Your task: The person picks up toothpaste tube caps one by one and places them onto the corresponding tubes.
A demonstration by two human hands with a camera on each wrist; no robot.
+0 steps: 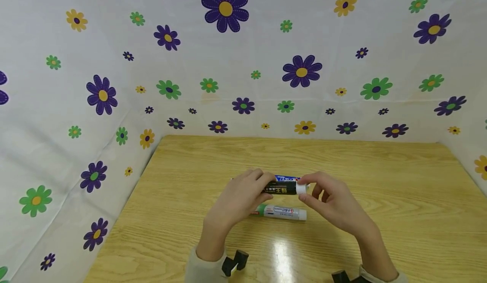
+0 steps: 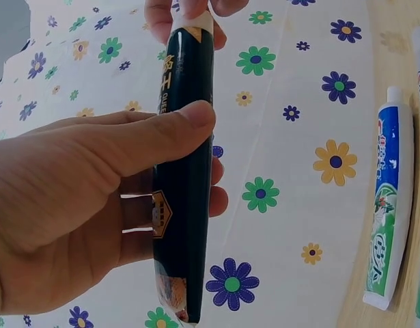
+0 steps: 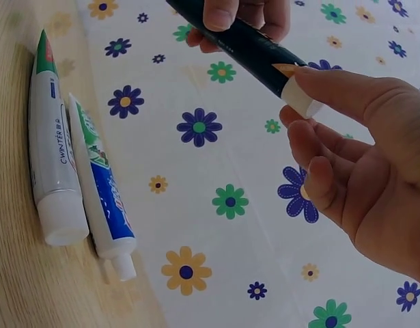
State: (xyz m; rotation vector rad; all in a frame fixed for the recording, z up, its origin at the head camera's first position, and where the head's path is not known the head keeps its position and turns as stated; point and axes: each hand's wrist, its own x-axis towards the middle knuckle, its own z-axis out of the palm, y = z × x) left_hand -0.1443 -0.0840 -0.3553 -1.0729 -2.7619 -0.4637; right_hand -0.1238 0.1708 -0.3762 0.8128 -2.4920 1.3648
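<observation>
A dark toothpaste tube (image 2: 186, 157) with gold lettering and a white cap (image 3: 302, 97) is held above the table. My left hand (image 1: 245, 192) grips its body, thumb on one side and fingers behind it. At the capped end, my right hand (image 1: 335, 198) pinches the white cap between thumb and fingers. On the table lie two more tubes. The nearer is a white and green toothpaste tube (image 1: 283, 212) with a white cap; beyond it is a blue and green toothpaste tube (image 2: 387, 191), partly hidden in the head view.
The wood-grain table (image 1: 182, 232) is bordered at the back and sides by a white cloth (image 1: 262, 42) printed with purple, green and yellow flowers. Black wrist mounts (image 1: 236, 262) sit on the person's wrists near the sleeves.
</observation>
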